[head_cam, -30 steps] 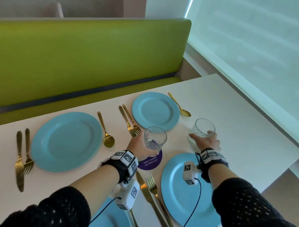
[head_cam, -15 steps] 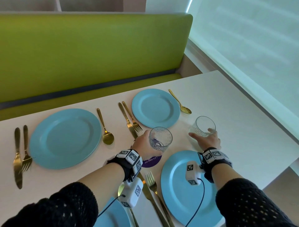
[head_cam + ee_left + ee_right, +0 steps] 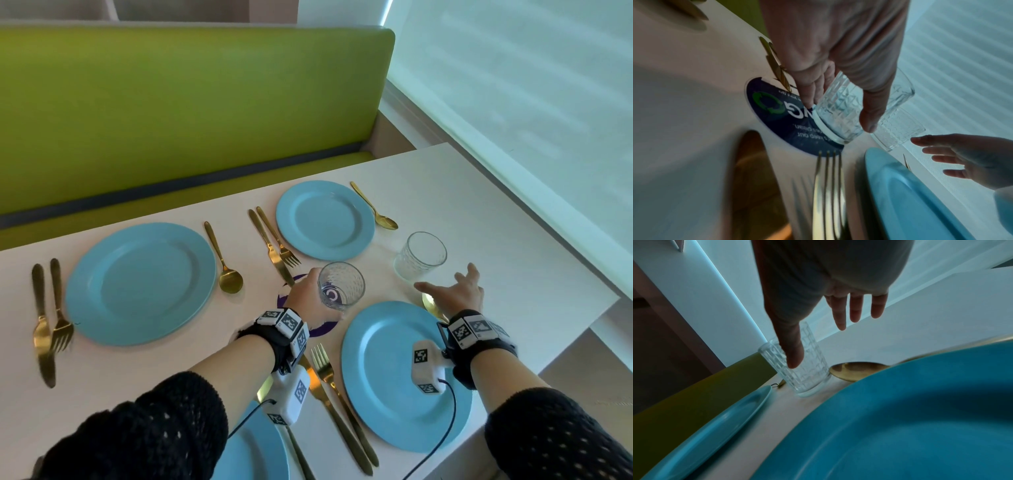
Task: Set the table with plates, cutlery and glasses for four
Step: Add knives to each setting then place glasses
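on purple sticker (image 3: 777, 116) reading "clean": left hand (image 3: 303, 301) gripping glass (image 3: 340, 286).

round dark-blue sticker (image 3: 777, 116) on the white table (image 3: 684, 113) | seen upside down, partly covered by a glass (image 3: 840, 116) | read: "keep our", "clean.", large letters "NG" | green circular-arrow symbol shown | remaining words hidden | square black-and-white coded tags carried on wristbands (image 3: 286, 320), unreadable

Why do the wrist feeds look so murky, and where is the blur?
Head view: evenly lit and sharp. Left wrist view: backlit by the bright blind, so the left hand on its glass reads dim; the fork and near plate smear. Right wrist view: right hand silhouetted, near plate blurred, second glass fairly crisp.
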